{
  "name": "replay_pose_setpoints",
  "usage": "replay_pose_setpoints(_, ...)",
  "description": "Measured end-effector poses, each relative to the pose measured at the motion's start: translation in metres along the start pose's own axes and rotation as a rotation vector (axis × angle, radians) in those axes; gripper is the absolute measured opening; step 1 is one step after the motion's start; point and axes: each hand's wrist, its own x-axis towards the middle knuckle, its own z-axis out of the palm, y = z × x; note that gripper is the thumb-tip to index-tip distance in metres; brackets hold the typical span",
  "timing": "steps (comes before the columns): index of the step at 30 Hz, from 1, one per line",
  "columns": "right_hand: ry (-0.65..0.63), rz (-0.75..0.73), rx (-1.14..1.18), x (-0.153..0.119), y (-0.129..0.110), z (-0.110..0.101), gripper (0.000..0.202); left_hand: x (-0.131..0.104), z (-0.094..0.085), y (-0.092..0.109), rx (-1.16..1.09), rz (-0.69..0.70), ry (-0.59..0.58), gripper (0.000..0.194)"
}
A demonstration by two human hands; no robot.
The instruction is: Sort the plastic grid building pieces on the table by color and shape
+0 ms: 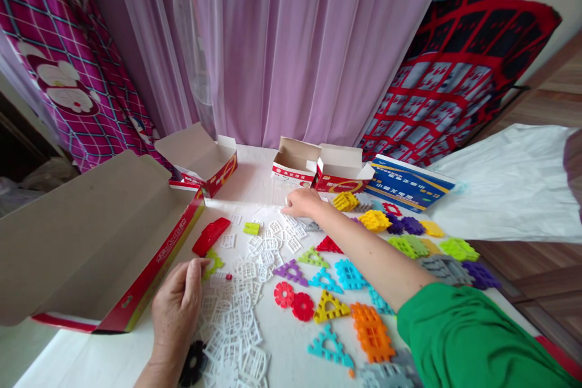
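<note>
Both hands are over the bench [284,370], which has a white cover w/ plastic building pcs all over it. L hand [179,300] is down at the near L side, fingers curled, tips right at the edge of a lime toothed pc [214,263]; can't tell if it's actually gripping it. R hand [302,201], at the end of a bare forearm w/ a green sleeve [473,333], is stretched to the far side, fingers bent down, just in front of a small open carton [295,163]; can't tell whether it's grasping anything, too small to make out.

Btwn the hands runs a long, loose spread of white window-lattice pcs [248,270], overlapping, from near the R hand down to the bench's near edge. Beside its far L part: a red pc [211,236] & a small lime block [251,228]. A black disc [194,364] lies just R of the L wrist.

R of the white pcs: two red notched discs [284,294], touching or nearly so, then a purple triangle [282,271], a yellow triangle [330,317] & an orange rectangular pc [364,339]. Big open box [157,267] stands L of the L hand; blue box [409,185] at far R.
</note>
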Motion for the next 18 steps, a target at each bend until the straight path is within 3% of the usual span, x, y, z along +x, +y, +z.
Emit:
replay_pose_setpoints(4, -0.05, 0.034, 0.008, 0.0, -0.023, 0.002, 0.042, 0.0, 0.0, 0.002, 0.005, 0.003, -0.003, 0.035)
replay_pose_setpoints(7, -0.071, 0.053, 0.05, 0.006, -0.021, -0.003, 0.043, 0.0, -0.001, 0.004, 0.005, -0.003, -0.005, 0.036)
replay_pose_setpoints(13, -0.028, 0.196, 0.167, 0.016, 0.038, -0.017, 0.039, 0.001, 0.001, 0.0, 0.001, 0.003, -0.002, 0.036)
replay_pose_setpoints(16, -0.031, 0.251, 0.118, 0.024, 0.059, -0.009, 0.045, 0.0, 0.001, -0.001, 0.005, 0.011, -0.002, 0.036)
replay_pose_setpoints(18, -0.033, 0.213, 0.086, 0.031, 0.062, 0.0, 0.05, 0.0, 0.001, -0.001, 0.007, 0.008, -0.006, 0.036)
